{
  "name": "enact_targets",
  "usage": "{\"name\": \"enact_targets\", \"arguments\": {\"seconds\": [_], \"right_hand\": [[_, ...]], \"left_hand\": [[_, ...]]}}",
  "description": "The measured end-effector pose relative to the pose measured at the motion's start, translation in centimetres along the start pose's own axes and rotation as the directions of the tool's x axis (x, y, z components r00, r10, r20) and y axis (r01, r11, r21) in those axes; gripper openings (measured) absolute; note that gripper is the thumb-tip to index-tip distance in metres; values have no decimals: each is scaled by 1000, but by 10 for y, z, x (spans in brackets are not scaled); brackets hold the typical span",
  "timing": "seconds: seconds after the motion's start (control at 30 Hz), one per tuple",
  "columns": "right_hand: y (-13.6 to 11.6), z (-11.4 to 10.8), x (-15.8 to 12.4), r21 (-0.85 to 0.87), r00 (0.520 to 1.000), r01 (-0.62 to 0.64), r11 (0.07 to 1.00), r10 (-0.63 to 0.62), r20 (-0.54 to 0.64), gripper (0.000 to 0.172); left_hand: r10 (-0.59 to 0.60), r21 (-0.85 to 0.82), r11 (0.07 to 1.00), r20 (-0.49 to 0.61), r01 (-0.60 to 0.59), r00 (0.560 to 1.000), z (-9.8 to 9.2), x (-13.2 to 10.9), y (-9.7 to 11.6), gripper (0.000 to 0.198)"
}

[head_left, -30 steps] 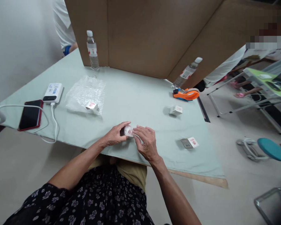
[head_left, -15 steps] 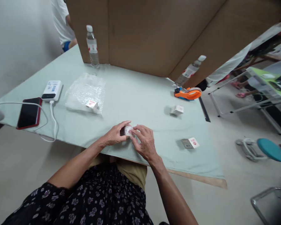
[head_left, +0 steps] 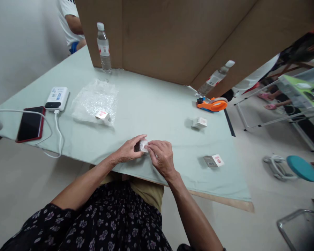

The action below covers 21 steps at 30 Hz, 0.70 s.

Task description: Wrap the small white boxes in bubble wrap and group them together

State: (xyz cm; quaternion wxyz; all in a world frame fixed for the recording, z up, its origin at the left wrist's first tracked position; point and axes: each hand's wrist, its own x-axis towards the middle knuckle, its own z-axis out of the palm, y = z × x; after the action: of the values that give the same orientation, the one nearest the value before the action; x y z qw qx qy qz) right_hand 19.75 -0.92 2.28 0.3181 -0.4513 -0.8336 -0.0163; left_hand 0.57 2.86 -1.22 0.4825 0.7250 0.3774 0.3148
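Note:
Near the front edge of the table, my left hand (head_left: 129, 150) is closed around a small box (head_left: 137, 147), its thumb and fingers on either side. Clear bubble wrap (head_left: 143, 145) shows at the right end of the box; what it wraps is hidden. My right hand (head_left: 162, 155) is closed in a pinch at that wrap, thumb and fingertips together. To the right, two small white cartons, one (head_left: 199, 122) farther back and one (head_left: 214, 160) nearer, lie on the cloth. Another small carton (head_left: 102, 115) rests on a sheet of bubble wrap (head_left: 94, 101) at the left.
An orange tape dispenser (head_left: 212, 104) stands at the back right. Water bottles stand at the left (head_left: 104, 48) and right (head_left: 215, 79) before a cardboard screen (head_left: 157, 38). A power bank (head_left: 57, 99) with a white cable and a phone (head_left: 30, 124) lie far left. Another person's arm (head_left: 74, 24) shows behind.
My right thumb and fingers have drawn closer together at the bubble wrap. My left hand keeps its hold on the box. The camera view has shifted slightly.

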Motion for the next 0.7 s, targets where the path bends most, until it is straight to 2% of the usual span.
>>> {"name": "enact_targets", "arguments": {"seconds": [0.13, 0.3, 0.4, 0.53, 0.7], "right_hand": [[6, -10, 0, -33, 992, 87, 996, -83, 93, 15], [7, -14, 8, -162, 938, 281, 946, -235, 255, 18], [4, -11, 12, -202, 920, 331, 922, -269, 285, 17], [3, -3, 9, -199, 946, 288, 937, -246, 212, 16], [10, 3, 9, 20, 993, 85, 996, -86, 82, 11]], "left_hand": [[-7, 8, 1000, 4, 7, 1000, -1, 0, 1, 74], [-7, 27, 1000, 16, 7, 1000, -2, 1, 2, 76], [-22, 40, 999, 13, 21, 1000, -2, 1, 3, 76], [-28, 45, 999, 7, 28, 1000, -2, 1, 3, 76], [-29, 22, 999, 16, 28, 999, -2, 1, 3, 77]]}}
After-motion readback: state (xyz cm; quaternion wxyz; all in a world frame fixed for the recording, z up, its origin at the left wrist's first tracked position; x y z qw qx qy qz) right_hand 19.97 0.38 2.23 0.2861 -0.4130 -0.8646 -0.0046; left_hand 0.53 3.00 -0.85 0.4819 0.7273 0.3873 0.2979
